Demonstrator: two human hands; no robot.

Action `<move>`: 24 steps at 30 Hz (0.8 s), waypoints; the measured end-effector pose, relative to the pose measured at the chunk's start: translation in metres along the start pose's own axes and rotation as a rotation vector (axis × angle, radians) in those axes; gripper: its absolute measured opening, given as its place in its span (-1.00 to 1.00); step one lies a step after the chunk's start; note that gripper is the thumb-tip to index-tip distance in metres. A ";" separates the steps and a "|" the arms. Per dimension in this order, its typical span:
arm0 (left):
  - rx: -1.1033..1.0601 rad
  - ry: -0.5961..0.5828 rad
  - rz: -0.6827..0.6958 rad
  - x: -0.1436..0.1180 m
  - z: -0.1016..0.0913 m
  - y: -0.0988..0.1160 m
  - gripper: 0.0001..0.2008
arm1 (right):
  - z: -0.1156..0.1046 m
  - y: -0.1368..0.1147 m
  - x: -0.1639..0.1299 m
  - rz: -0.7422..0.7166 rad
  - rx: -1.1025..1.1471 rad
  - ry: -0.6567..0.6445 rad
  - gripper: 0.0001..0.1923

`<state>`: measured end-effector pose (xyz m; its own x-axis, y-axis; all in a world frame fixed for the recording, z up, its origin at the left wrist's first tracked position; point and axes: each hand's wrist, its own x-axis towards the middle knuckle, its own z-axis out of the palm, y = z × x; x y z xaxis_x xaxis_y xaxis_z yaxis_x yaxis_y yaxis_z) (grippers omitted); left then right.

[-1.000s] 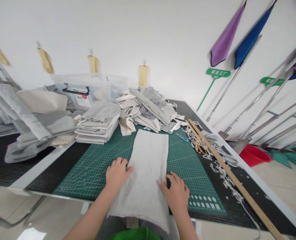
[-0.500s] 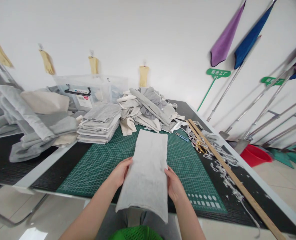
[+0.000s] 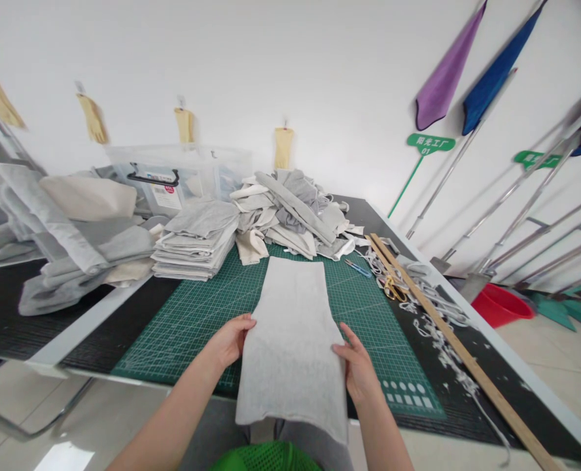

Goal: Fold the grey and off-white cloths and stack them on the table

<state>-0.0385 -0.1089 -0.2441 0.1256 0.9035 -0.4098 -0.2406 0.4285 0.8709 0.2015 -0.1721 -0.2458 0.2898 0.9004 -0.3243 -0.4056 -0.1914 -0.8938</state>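
Observation:
A long grey piece of fabric lies lengthwise in front of me, its far end on the green cutting mat and its near end hanging past the table's front edge. At its left side my left hand pinches the border, thumb on top. My right hand grips the right border between the thumb and fingers partly hidden by the cloth; one finger is lifted off it. Beyond the mat's left part stands a neat stack of folded grey fabric, with a loose heap of fabric beside it.
Blue-handled snips, gold-handled scissors, a long wooden ruler and tangled cord scraps lie at the right. Clear plastic bins stand behind. More rumpled fabric covers the left. A red bucket is on the floor.
The fabric's near part has straightened and shifted right, and looks wider. My right hand has moved slightly right, one finger now raised. My left hand has shifted slightly left.

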 end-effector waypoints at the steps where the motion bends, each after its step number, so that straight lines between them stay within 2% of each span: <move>1: 0.006 0.015 0.015 0.000 -0.001 -0.001 -0.88 | -0.002 0.001 -0.001 -0.043 -0.046 0.030 -0.29; 3: 0.011 0.034 0.062 0.003 -0.004 -0.004 -0.79 | -0.007 0.003 -0.001 -0.149 -0.168 0.084 -0.27; 5: 0.143 0.102 0.188 0.006 -0.008 -0.007 -0.69 | -0.011 0.005 0.000 -0.249 -0.346 0.140 -0.29; 7: 0.383 0.192 0.309 0.008 -0.011 -0.009 -0.66 | -0.015 0.006 0.001 -0.303 -0.520 0.171 -0.34; 9: 0.674 0.267 0.378 0.005 -0.012 -0.009 -0.72 | -0.017 0.004 0.000 -0.317 -0.648 0.169 -0.37; 11: 0.924 0.320 0.389 0.000 -0.011 -0.008 -0.78 | -0.018 0.002 -0.001 -0.324 -0.754 0.157 -0.39; 13: 1.087 0.360 0.378 -0.007 -0.009 -0.006 -0.81 | -0.020 0.000 -0.003 -0.336 -0.846 0.158 -0.43; 16: 1.139 0.348 0.395 -0.011 -0.010 -0.007 -0.86 | -0.024 0.001 -0.005 -0.329 -0.828 0.091 -0.46; 20: 0.976 0.225 0.454 -0.004 -0.021 -0.012 -0.82 | -0.033 0.005 -0.009 -0.261 -0.635 -0.073 -0.41; 22: 0.976 0.213 0.460 -0.002 -0.026 -0.013 -0.79 | -0.036 0.007 -0.013 -0.270 -0.675 -0.038 -0.42; 24: 1.065 0.247 0.448 -0.004 -0.027 -0.012 -0.76 | -0.036 0.007 -0.016 -0.308 -0.816 0.046 -0.45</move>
<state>-0.0617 -0.1173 -0.2600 0.0160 0.9986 0.0502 0.7227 -0.0462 0.6896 0.2254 -0.2022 -0.2578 0.3265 0.9448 -0.0282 0.4389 -0.1779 -0.8808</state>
